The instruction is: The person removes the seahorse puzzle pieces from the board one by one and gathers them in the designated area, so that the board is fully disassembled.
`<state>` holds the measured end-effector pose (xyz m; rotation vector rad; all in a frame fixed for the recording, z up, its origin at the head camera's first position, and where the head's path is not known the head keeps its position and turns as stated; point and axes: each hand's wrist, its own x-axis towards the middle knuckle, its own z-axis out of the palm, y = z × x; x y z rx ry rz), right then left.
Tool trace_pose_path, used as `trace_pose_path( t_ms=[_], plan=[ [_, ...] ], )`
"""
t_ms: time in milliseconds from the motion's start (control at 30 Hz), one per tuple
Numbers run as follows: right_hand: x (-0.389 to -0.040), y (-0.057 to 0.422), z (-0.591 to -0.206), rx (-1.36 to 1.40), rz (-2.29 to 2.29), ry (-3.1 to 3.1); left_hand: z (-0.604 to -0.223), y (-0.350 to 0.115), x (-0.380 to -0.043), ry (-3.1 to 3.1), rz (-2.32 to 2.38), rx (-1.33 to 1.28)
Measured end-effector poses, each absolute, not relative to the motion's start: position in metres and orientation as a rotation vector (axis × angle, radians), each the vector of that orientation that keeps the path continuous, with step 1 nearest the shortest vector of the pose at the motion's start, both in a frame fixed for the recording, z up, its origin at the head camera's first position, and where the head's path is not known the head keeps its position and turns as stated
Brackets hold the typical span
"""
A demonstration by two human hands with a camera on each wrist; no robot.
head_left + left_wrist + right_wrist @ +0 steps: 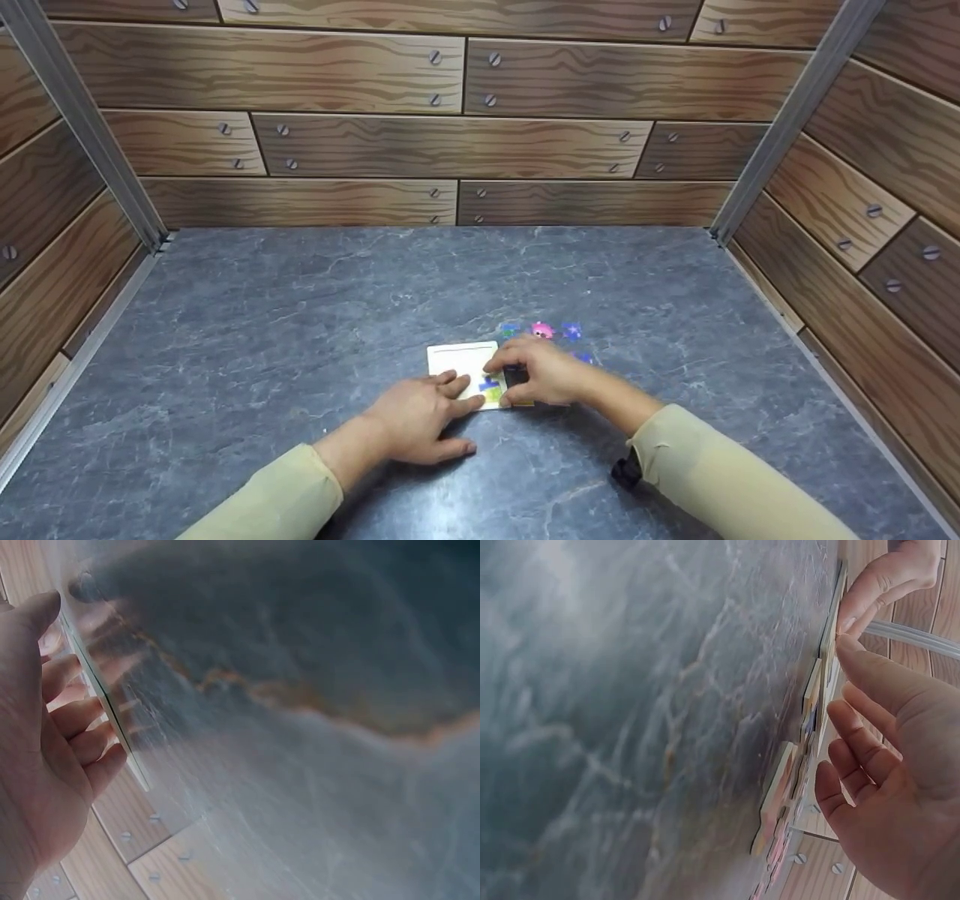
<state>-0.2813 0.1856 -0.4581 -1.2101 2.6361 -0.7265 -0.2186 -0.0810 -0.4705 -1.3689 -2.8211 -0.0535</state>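
A white puzzle board (457, 361) lies flat on the table. A blue-and-yellow puzzle piece (491, 391) sits at its lower right corner. My left hand (420, 416) rests over the board's near left part, fingers extended onto its surface and thumb spread on the table side. In the left wrist view the board (109, 709) shows edge-on by the fingers. With index finger and thumb at opposite edges, my right hand (551, 371) pinches the piece. The right wrist view shows my right thumb (877, 675) right by the left hand's fingertips, other fingers loosely curled.
Loose puzzle pieces lie behind the right hand: a greenish one (510, 330), a pink one (541, 330) and a blue one (572, 331). Another bluish piece (581, 358) shows beside the right wrist. Wood-patterned walls (360, 146) enclose the grey marbled table (300, 300).
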Motion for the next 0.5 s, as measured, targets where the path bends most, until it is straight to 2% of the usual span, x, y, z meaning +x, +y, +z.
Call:
trace_pose_path(
  t_ms=[500],
  plan=[
    [-0.2809,0.1832,-0.4586,-1.283,-0.668,2.625,-0.4711,-0.0800,-0.2185,-2.839,-0.068,-1.361]
  ],
)
